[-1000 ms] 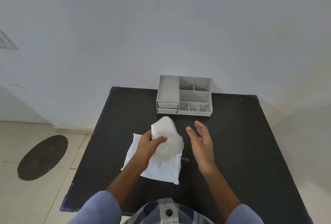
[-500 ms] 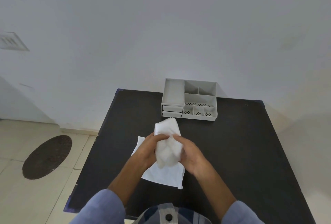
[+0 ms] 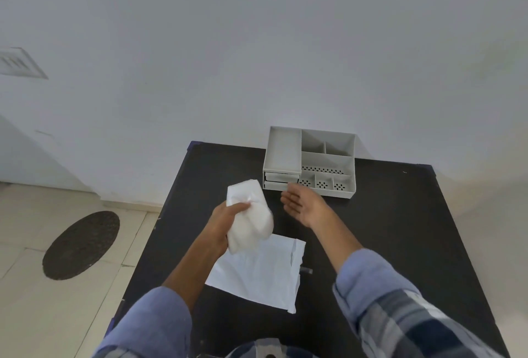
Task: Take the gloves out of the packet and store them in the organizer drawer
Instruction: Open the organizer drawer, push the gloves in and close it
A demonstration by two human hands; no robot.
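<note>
Fingers (image 3: 243, 206) seemingly around bunched gloves (image 3: 251, 220).

The left hand (image 3: 225, 220) wraps the bundle of gloves (image 3: 250, 214) so that its fingers are covered behind the white mass, and the bundle hides the packet's (image 3: 257, 272) upper left corner. The right hand's (image 3: 304, 204) fingertips overlap the organizer's (image 3: 311, 161) lower drawer front, so contact cannot be told. The desk's (image 3: 385, 229) near edge is cut off by the picture's bottom.
</note>
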